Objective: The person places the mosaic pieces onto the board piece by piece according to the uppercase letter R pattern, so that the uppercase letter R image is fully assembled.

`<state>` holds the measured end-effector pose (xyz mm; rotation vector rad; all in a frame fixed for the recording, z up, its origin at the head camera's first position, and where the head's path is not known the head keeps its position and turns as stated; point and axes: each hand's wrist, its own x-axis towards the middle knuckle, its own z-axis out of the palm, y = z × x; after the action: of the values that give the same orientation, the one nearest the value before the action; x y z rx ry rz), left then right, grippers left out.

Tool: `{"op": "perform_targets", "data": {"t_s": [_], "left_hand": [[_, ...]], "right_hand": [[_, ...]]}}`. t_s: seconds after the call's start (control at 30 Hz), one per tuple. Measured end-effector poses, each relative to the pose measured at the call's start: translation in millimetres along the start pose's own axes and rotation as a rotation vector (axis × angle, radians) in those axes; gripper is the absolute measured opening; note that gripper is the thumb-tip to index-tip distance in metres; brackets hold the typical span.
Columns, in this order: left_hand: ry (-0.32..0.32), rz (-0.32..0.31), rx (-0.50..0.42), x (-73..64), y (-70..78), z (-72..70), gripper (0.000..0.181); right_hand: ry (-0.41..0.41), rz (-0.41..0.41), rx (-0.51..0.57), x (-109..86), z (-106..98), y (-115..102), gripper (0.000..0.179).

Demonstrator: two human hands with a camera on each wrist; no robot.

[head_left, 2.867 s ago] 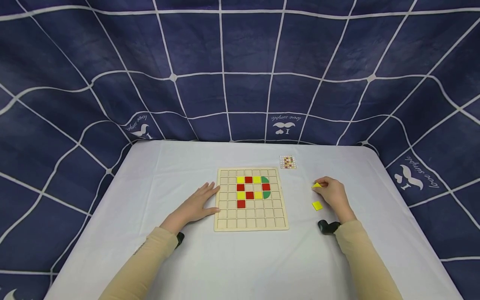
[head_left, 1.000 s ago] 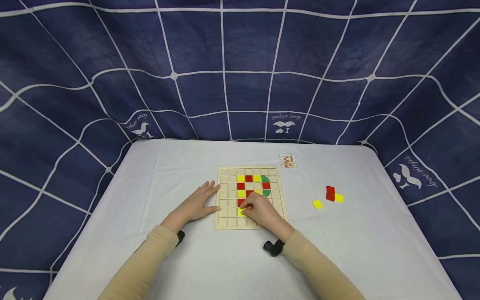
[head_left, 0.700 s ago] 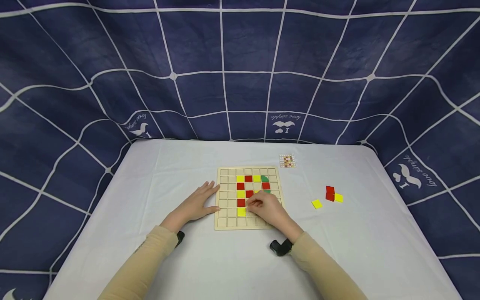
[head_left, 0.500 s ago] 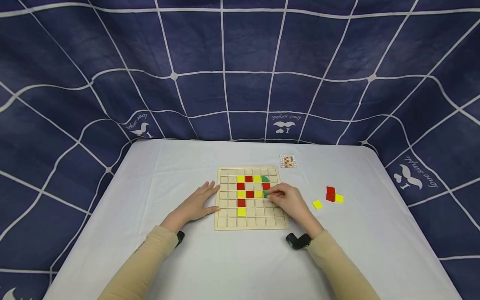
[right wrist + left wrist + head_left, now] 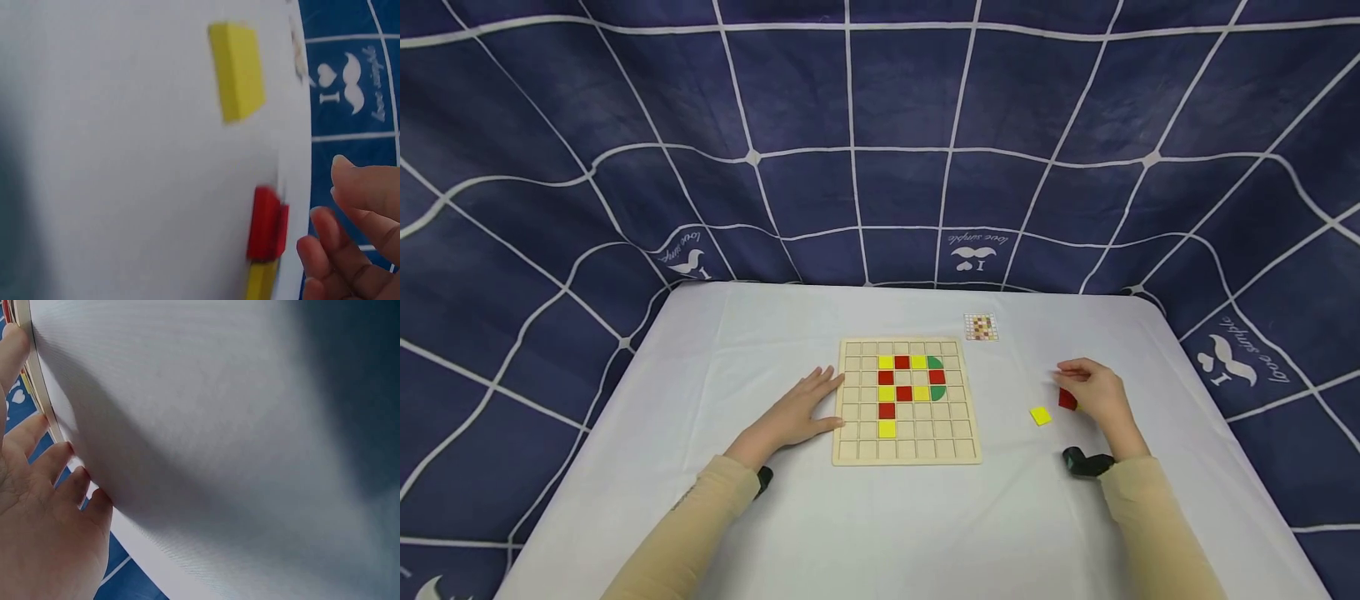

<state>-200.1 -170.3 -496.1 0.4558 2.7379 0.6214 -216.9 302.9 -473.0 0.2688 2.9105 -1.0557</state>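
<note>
Off right of the grid board [image 5: 926,451], red tiles [image 5: 264,225] sat by the loose, empty right hand [image 5: 1097,390], spread left hand [image 5: 797,414] touching the board's left edge, and pinching just one by its sides seemed smartest imo.

Both arms [image 5: 683,521] extend forward — the left hand [image 5: 793,417] splayed, the right hand [image 5: 1097,393] loosely curved.

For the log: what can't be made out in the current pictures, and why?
Small square printed card: head view, pattern too small to read.
Flat red tiles: head view, partly hidden by the right hand.
Flat yellow tile beside them: right wrist view, cut off by the bottom edge.
Pale wooden gridded board: left wrist view, edge-on and cut off by the top edge; grid unreadable.
</note>
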Motion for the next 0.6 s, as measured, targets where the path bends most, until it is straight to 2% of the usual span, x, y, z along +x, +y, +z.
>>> {"op": "perform_targets", "data": {"t_s": [0.3,0.6], "left_hand": [[0.014,0.006,0.004,-0.6,-0.3,0.1,0.082],[0.008,0.009,0.006,-2.3,1.9,-1.1,0.082]], "right_hand": [[-0.108,0.088,-0.05,5.9,-4.3,16.9,0.044],[-0.128,0.118,-0.043,9.9,-7.6,20.8,0.042]]}}
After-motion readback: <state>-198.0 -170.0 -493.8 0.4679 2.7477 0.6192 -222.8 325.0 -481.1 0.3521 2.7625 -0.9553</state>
